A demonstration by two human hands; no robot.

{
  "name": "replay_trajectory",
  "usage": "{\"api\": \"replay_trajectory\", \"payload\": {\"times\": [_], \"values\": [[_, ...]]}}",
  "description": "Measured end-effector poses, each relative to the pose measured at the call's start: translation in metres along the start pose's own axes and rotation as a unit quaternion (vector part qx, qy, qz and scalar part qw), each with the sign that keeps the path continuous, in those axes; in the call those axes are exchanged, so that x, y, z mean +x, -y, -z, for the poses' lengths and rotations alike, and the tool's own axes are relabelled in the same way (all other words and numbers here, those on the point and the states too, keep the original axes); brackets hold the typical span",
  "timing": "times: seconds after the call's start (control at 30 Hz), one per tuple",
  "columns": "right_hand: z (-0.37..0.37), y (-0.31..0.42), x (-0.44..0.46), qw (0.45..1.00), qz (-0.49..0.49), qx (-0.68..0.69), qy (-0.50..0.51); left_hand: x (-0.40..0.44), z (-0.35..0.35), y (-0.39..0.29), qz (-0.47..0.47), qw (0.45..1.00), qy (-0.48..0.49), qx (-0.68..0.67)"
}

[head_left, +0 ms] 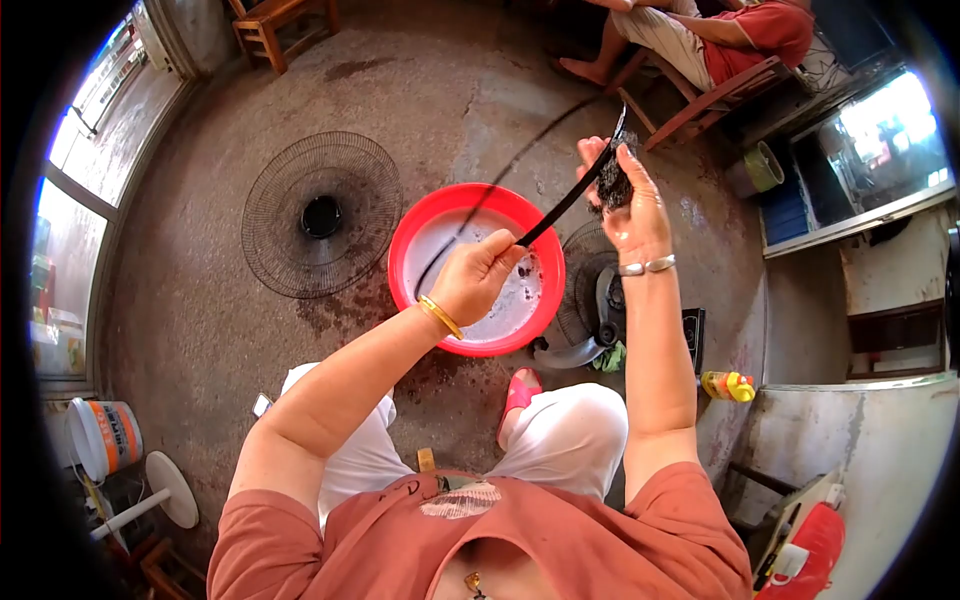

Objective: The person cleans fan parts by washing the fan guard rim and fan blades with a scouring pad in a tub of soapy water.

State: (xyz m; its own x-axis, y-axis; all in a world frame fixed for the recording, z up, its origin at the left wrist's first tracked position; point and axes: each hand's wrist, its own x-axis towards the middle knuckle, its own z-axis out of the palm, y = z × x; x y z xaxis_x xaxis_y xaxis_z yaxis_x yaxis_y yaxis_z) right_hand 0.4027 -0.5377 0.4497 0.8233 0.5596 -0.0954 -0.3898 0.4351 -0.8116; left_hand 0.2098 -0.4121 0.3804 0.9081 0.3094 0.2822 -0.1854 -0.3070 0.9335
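My left hand [470,278] is closed around a thin black band [565,203], above a red basin [402,240] of soapy water. The band looks like a long narrow hoop; its blurred far side curves from the basin toward the upper right. Higher up to the right, my right hand [642,208] holds a dark, foamy mesh scouring pad [614,184] against or close beside the band; the exact contact is unclear. Suds and dark specks float in the basin. Left of it, a round wire fan guard [275,215] lies on the floor.
Right of the basin are another wire guard [580,275], fan parts [607,325], and a green cloth [610,358]. A yellow bottle [727,386] lies farther right. A seated person [715,45] is at the upper right, a wooden chair [265,35] upper left, a white bucket [105,437] lower left.
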Motion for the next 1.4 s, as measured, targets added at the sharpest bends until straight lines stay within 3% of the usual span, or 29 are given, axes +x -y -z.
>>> {"api": "replay_trajectory", "payload": {"times": [0.1,0.2,0.3,0.47,0.57,0.63,0.73,0.8,0.83,0.9,0.97,1.03,1.1,1.17,1.23,1.3,1.37,1.4], "values": [[-0.019,-0.013,-0.016,0.986,-0.074,0.147,-0.016,-0.001,-0.004,-0.004,-0.005,1.0,0.02,0.019],[-0.022,-0.022,-0.02,0.976,-0.084,0.193,-0.056,0.0,-0.003,-0.004,0.017,0.999,0.034,0.019],[-0.01,-0.029,-0.016,0.964,-0.113,0.242,0.001,0.001,-0.001,0.001,0.022,0.998,0.047,0.043],[0.003,-0.029,-0.003,0.987,-0.045,0.149,-0.05,0.003,-0.009,-0.011,0.008,0.994,0.048,0.096],[0.029,-0.003,0.028,0.977,-0.036,0.194,-0.084,-0.003,-0.013,-0.009,-0.031,0.994,0.058,0.088],[0.077,0.023,0.059,0.968,-0.059,0.24,-0.05,-0.013,-0.012,-0.004,-0.077,0.985,0.081,0.133],[0.145,0.057,0.088,0.942,-0.142,0.304,-0.03,-0.019,-0.006,-0.003,-0.131,0.965,0.131,0.183],[0.143,0.061,0.084,0.941,-0.151,0.292,-0.077,-0.015,-0.002,0.008,-0.161,0.953,0.148,0.211],[0.141,0.059,0.079,0.944,-0.145,0.292,-0.053,-0.015,0.0,0.014,-0.172,0.946,0.157,0.223],[0.136,0.047,0.069,0.945,-0.141,0.294,-0.008,-0.014,0.006,0.029,-0.066,0.942,0.2,0.26],[0.111,0.026,0.053,0.956,-0.102,0.275,0.006,-0.014,0.001,0.03,0.029,0.969,0.186,0.158],[0.075,-0.014,0.025,0.973,-0.027,0.229,-0.017,-0.01,-0.013,0.022,0.002,0.978,0.144,0.15],[0.041,-0.053,-0.011,0.981,-0.006,0.194,-0.006,-0.006,-0.026,0.003,0.039,0.979,0.13,0.15],[0.033,-0.085,-0.033,0.986,-0.03,0.164,0.029,-0.005,-0.043,0.006,0.061,0.988,0.068,0.122],[0.02,-0.099,-0.048,0.982,-0.064,0.174,-0.033,-0.009,-0.046,-0.004,0.087,0.985,0.01,0.15],[0.024,-0.092,-0.04,0.988,-0.054,0.135,-0.046,-0.011,-0.044,-0.007,0.087,0.981,0.018,0.173],[0.056,-0.071,-0.007,0.99,-0.038,0.134,0.01,-0.019,-0.039,-0.015,0.066,0.974,0.072,0.205],[0.078,-0.059,0.017,0.98,-0.058,0.187,-0.022,-0.027,-0.037,-0.02,0.058,0.971,0.107,0.208]]}}
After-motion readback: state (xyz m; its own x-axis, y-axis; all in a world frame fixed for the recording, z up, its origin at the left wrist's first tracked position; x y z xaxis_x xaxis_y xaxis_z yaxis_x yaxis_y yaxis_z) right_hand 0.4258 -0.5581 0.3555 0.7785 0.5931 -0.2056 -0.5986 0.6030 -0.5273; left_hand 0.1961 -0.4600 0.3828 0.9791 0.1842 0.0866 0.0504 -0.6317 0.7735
